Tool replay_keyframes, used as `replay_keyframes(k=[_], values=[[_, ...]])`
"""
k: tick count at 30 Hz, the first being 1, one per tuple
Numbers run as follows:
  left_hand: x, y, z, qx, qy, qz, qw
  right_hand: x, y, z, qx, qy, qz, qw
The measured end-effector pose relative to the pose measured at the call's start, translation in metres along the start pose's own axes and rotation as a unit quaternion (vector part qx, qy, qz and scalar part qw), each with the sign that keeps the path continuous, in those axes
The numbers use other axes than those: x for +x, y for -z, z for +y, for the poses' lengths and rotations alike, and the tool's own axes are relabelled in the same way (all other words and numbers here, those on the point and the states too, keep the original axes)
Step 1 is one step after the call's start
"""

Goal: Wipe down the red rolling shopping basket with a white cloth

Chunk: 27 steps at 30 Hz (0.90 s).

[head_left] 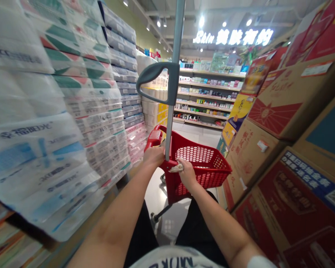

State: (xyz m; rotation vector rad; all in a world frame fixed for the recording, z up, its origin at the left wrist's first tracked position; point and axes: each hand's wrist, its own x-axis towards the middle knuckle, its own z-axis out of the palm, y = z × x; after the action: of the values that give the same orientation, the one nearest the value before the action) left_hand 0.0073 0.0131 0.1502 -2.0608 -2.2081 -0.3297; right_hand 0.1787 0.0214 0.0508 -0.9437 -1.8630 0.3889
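Note:
A red plastic shopping basket on wheels [203, 167] stands in front of me in a narrow aisle. Its grey pull handle [170, 111] rises straight up, ending in a loop grip near my head. My left hand [154, 155] is closed on the near rim of the basket, just left of the handle pole. My right hand [186, 172] grips the rim to the right of the pole and also pinches a small crumpled whitish thing [176, 168] against it. The basket looks empty inside.
Stacked packs of tissue paper [72, 104] wall the left side. Cardboard cartons [290, 149] pile high on the right. Far shelves of small goods [206, 100] and a lit sign [234, 36] lie ahead. Grey floor [162, 193] runs between the stacks.

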Motion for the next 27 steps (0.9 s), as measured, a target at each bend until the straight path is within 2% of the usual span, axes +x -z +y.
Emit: replay_keyframes(k=[5, 8, 11, 16, 19, 23, 25, 27], values=[[-0.002, 0.001, 0.002, 0.010, 0.001, -0.002, 1.000, -0.004, -0.004, -0.001, 0.001, 0.040, -0.013, 0.999], [-0.002, 0.002, 0.003, 0.016, 0.003, -0.001, 1.000, -0.003, -0.006, -0.001, 0.022, 0.003, 0.003, 1.000], [-0.003, 0.003, 0.003, 0.017, -0.001, 0.001, 1.000, 0.000, -0.012, -0.007, -0.017, -0.010, 0.020, 1.000], [-0.004, 0.003, 0.003, 0.023, -0.003, 0.003, 1.000, 0.002, -0.021, -0.019, -0.032, 0.073, 0.002, 0.997], [-0.005, 0.003, 0.001, 0.025, -0.007, 0.003, 1.000, -0.003, -0.009, -0.004, -0.028, 0.085, -0.018, 0.996], [-0.003, 0.002, 0.001, 0.025, -0.008, 0.003, 1.000, -0.012, 0.012, 0.032, -0.078, 0.024, 0.009, 0.997], [-0.001, 0.001, 0.002, 0.021, -0.010, 0.003, 1.000, -0.012, 0.014, 0.039, -0.094, 0.009, 0.017, 0.995], [-0.001, 0.002, 0.003, 0.018, -0.013, 0.006, 1.000, -0.010, 0.007, 0.035, -0.093, 0.015, 0.026, 0.995]])
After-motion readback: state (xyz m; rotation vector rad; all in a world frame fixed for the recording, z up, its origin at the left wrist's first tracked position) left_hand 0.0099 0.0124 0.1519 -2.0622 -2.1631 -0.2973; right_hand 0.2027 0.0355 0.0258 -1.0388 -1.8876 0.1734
